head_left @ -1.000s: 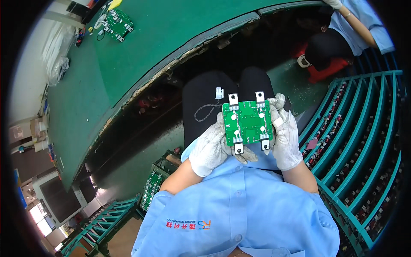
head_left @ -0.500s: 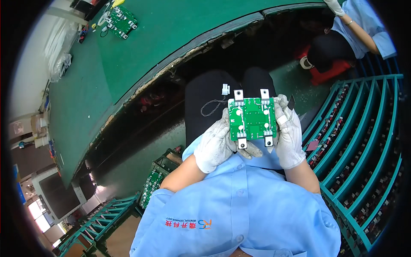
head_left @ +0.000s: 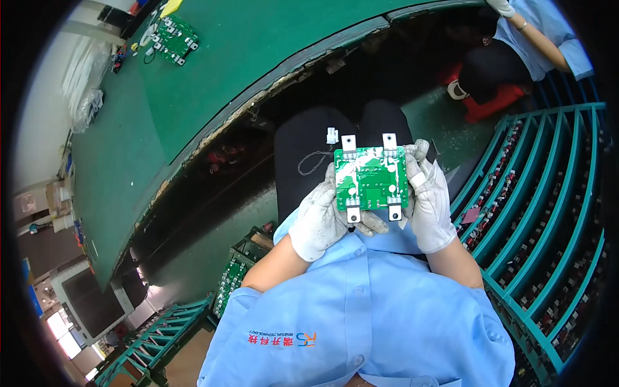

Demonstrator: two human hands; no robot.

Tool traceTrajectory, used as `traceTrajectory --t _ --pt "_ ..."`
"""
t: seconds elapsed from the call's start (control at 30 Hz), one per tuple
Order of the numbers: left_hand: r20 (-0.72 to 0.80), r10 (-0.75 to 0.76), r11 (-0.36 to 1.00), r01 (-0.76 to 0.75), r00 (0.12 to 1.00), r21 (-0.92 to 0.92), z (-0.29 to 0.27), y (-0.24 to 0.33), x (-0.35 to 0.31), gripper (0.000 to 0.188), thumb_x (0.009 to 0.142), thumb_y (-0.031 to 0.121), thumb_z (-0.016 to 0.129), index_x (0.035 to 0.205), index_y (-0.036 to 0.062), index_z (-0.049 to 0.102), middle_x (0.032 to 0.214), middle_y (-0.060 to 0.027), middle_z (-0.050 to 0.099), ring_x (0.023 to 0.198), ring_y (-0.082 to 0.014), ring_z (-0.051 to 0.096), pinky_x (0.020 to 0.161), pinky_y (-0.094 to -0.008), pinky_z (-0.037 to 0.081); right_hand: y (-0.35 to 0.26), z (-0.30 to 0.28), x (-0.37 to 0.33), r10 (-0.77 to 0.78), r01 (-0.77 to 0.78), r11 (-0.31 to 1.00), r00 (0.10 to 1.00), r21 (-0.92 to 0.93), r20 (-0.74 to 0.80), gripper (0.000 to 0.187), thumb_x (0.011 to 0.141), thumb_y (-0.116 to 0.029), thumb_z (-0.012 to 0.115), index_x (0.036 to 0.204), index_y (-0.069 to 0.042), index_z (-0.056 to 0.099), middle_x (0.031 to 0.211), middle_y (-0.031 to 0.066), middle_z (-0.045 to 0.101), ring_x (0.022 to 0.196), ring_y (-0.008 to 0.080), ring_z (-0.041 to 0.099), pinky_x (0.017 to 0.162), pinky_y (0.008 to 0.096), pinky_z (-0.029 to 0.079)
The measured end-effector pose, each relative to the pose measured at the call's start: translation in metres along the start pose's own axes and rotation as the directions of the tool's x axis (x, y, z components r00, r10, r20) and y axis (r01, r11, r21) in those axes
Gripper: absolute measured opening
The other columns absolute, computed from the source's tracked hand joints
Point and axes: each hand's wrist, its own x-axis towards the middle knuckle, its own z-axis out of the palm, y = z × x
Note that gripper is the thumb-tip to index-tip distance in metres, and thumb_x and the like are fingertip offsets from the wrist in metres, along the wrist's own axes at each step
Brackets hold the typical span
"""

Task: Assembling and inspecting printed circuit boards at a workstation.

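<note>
Clock directions are taken from the board in your hands. At 10 o'clock, a second circuit board [head_left: 174, 40] rests on the green bench [head_left: 258, 51]. At 8 o'clock, well apart, more boards [head_left: 229, 280] sit low beside your arm. Your gloved left hand [head_left: 319, 216] grips the near-left edge, its fingertips showing below the lower edge; from it, the held circuit board [head_left: 373, 180] lies toward 2 o'clock. A thin dark lead [head_left: 311, 164] loops out at 10 o'clock to a white connector [head_left: 332, 136]. The green panel is nearly square, slightly longer along 9 to 3; paired metal tabs project toward 12 and 6. Your gloved right hand [head_left: 433, 209] grips the right edge, with the board toward 10 o'clock from it. Neither hand is nearer; both touch the board. A green slotted rack [head_left: 540, 233] stands at 4 o'clock; a co-worker's sleeve [head_left: 575, 57] shows at 2.
</note>
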Motion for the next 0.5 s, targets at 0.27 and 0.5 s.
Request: traceTrajectory --t 0.27,0.5 --pt "-0.161 0.125 0.981 -0.098 0.979 0.170 0.009 0.001 0.005 0.054 0.094 0.041 0.035 0.133 0.0045 0.033 0.119 -0.0257 0.051 0.093 -0.0417 0.061 0.064 -0.0523 0.057 0.004 0.000 0.002 -0.023 0.024 0.998 0.999 -0.060 0.023 0.024 0.094 -0.031 0.052 0.105 -0.009 0.051 0.066 -0.0055 0.046 0.049 0.0003 0.037 0.041 0.0157 0.027" --pt "-0.133 -0.046 0.992 0.061 0.990 0.109 0.015 0.007 0.009 0.098 0.078 0.080 0.023 0.132 -0.0014 0.037 0.102 -0.0222 0.063 0.067 -0.0301 0.067 0.053 -0.0333 0.056 0.003 -0.001 0.000 0.010 -0.008 0.998 1.000 -0.057 0.024 0.029 0.093 -0.033 0.053 0.106 -0.007 0.052 0.062 -0.0038 0.045 0.046 0.0024 0.038 0.038 0.0184 0.028"
